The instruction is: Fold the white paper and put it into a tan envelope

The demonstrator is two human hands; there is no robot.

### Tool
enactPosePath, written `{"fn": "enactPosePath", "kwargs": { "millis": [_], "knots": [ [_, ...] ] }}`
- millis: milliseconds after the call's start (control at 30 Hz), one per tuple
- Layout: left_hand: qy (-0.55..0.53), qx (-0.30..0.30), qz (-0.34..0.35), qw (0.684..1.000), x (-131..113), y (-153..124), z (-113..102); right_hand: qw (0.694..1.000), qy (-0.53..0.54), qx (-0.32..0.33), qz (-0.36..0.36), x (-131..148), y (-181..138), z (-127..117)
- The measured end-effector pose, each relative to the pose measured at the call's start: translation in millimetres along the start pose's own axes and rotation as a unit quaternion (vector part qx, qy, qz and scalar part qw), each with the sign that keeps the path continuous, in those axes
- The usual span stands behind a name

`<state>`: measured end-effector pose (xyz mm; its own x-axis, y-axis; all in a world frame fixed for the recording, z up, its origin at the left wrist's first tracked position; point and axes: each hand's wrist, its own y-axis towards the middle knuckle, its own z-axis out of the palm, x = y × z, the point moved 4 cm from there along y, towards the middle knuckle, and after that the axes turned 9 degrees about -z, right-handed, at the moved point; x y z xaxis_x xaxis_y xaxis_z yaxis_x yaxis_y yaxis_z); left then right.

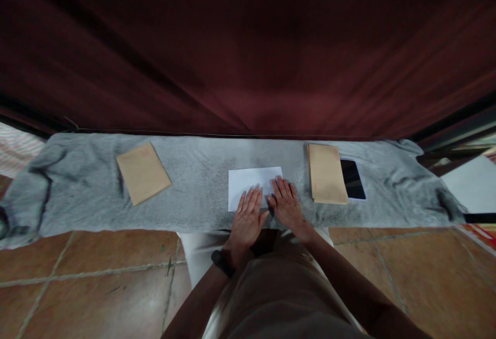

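Left hand (248, 220), right hand (287, 207) on white paper (251, 178); envelope stack (328, 173), contents hidden.

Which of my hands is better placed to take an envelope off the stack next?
Likely your right hand: it lies at the right end of the white paper, nearer the brown envelope stack. Your left hand lies farther from that stack.

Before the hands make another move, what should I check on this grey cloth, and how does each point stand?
1. Left hand flat on the paper: ok.
2. Right hand touching the paper's right side: ok.
3. Lone envelope apart from the paper: ok, off to the left.
4. Envelope stack apart from the dark-screened device: not ok, it seems to overlap its edge.
5. Paper a single sheet: cannot tell.
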<state>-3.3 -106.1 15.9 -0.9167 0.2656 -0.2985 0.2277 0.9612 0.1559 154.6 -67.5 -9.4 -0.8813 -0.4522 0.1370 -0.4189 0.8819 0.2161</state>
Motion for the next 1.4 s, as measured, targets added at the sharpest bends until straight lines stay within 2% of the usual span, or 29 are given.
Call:
{"fn": "enactPosePath", "kwargs": {
  "millis": [167,300,600,933,1067,1267,1400],
  "knots": [
    [0.021,0.009,-0.04,0.999,4.2,41.4,13.1,1.0,-0.002,-0.022,-0.002,0.9,0.0,-1.7],
    [0.021,-0.008,-0.05,0.999,20.2,55.4,20.8,1.0,-0.005,-0.021,-0.002,0.6,0.1,-1.1],
    [0.039,-0.039,-0.11,0.992,69.6,54.0,5.9,1.0,-0.002,-0.019,-0.001,-1.0,0.2,0.1],
    [0.047,-0.062,-0.137,0.987,91.5,36.3,-8.3,1.0,0.012,-0.013,0.006,-1.1,1.6,-1.2],
    [0.043,-0.072,-0.137,0.987,75.9,29.2,-15.6,1.0,0.012,-0.01,0.005,-0.7,1.5,-1.6],
    [-0.003,-0.01,-0.003,1.0,15.4,8.7,-1.3,1.0,0.014,-0.006,0.012,-0.5,1.6,-1.8],
    [0.012,0.002,0.018,1.0,7.4,-5.2,8.3,1.0,0.012,-0.001,0.01,-1.0,2.2,-3.2]
  ]
}}
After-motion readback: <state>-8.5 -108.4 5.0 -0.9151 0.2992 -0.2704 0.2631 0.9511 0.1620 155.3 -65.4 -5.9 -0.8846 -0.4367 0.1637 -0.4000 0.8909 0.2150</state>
